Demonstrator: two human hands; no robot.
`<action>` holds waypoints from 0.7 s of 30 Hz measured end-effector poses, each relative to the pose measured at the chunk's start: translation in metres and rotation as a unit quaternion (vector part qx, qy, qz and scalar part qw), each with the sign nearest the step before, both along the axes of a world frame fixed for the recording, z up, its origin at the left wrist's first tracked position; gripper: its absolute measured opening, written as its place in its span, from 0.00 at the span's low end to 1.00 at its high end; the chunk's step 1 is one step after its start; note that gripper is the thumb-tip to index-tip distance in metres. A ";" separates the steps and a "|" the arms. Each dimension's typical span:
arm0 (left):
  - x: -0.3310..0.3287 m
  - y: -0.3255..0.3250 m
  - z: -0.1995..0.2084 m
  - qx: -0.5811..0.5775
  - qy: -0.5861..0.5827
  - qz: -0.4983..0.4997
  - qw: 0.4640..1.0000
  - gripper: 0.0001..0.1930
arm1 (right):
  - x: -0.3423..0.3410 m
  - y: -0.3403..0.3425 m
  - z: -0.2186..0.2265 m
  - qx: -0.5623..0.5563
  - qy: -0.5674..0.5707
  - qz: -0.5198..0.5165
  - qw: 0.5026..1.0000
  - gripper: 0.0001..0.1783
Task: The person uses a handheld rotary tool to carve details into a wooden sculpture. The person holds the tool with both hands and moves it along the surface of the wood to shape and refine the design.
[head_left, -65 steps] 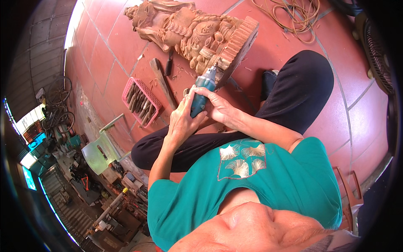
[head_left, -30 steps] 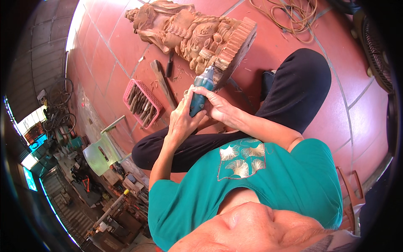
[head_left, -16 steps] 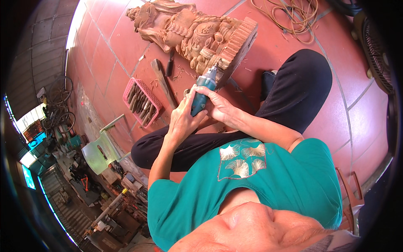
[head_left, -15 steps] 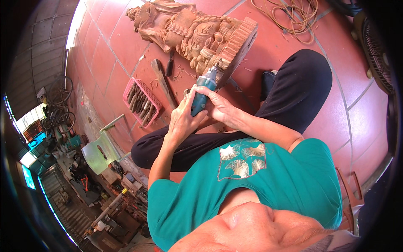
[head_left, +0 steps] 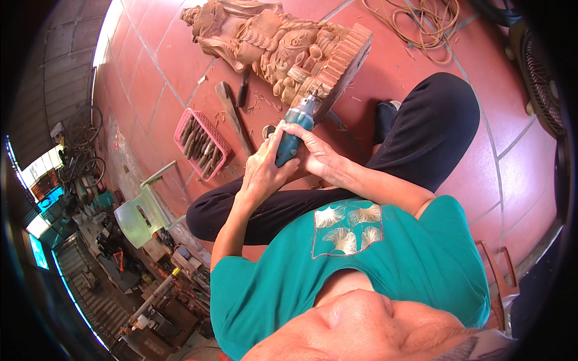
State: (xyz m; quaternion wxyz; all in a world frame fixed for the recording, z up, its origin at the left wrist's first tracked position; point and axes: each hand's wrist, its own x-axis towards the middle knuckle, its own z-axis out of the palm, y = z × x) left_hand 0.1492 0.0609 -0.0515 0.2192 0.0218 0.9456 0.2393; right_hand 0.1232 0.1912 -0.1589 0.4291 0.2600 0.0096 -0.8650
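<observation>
A teal hand-held rotary tool (head_left: 294, 129) points up at the base of a carved wooden statue (head_left: 283, 45) lying on the red tiled floor. My left hand (head_left: 263, 171) wraps the tool's lower body from the left. My right hand (head_left: 318, 157) grips the same tool from the right, fingers over its middle. The tool's tip touches the statue's stepped base edge (head_left: 343, 60). I sit cross-legged in black trousers, with both hands over my lap.
A pink plastic basket (head_left: 201, 144) with several chisels lies left of the hands, beside a long wooden mallet (head_left: 235, 117). A coiled cord (head_left: 424, 24) lies at the top right, a fan (head_left: 545, 66) at the right edge, a green chair (head_left: 141, 213) at the left.
The tool's tip has shifted slightly along the statue's base between the frames; both hands keep the same grip on it.
</observation>
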 end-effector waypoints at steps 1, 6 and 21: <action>0.000 0.000 0.000 -0.002 -0.002 0.001 1.000 0.45 | -0.001 0.000 0.001 -0.004 -0.002 0.002 1.000 0.14; 0.001 -0.001 -0.002 -0.001 0.012 -0.002 1.000 0.45 | -0.001 -0.001 0.001 0.004 -0.004 0.001 1.000 0.14; 0.000 -0.001 -0.003 0.009 0.037 0.002 0.999 0.45 | -0.004 -0.007 -0.003 0.019 0.006 -0.003 1.000 0.14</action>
